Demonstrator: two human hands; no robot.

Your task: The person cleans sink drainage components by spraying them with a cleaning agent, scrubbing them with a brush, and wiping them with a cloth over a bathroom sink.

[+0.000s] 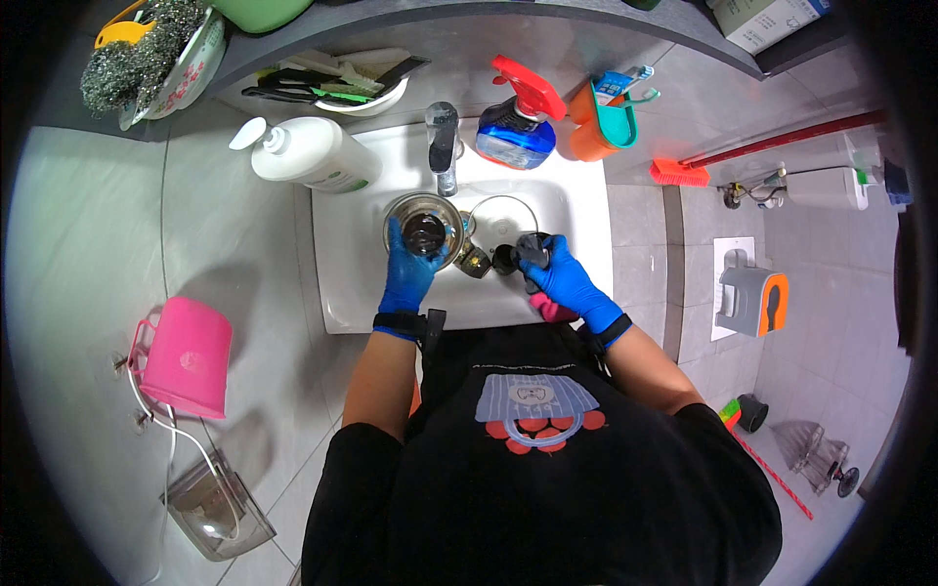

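My left hand (409, 271), in a blue glove, grips a dark round cup or lid (424, 233) above a steel bowl (387, 233) in the white sink (355, 293). In my right hand (568, 278), also gloved in blue, is a bunched grey cloth (533, 251). A pink cloth (551, 309) lies under that wrist at the basin's near edge. Between the hands rest a small black round cap (504, 259) and a dark patterned object (475, 262) whose kind I cannot tell. Behind them is a clear round dish or lid (516, 199).
A faucet (442, 150) stands at the sink's back, between a white pump bottle (315, 155) and a blue spray bottle (516, 135). An orange-and-teal toothbrush holder (602, 128) is right of these. A shelf (352, 23) overhangs the back; a pink pitcher (187, 359) hangs left.
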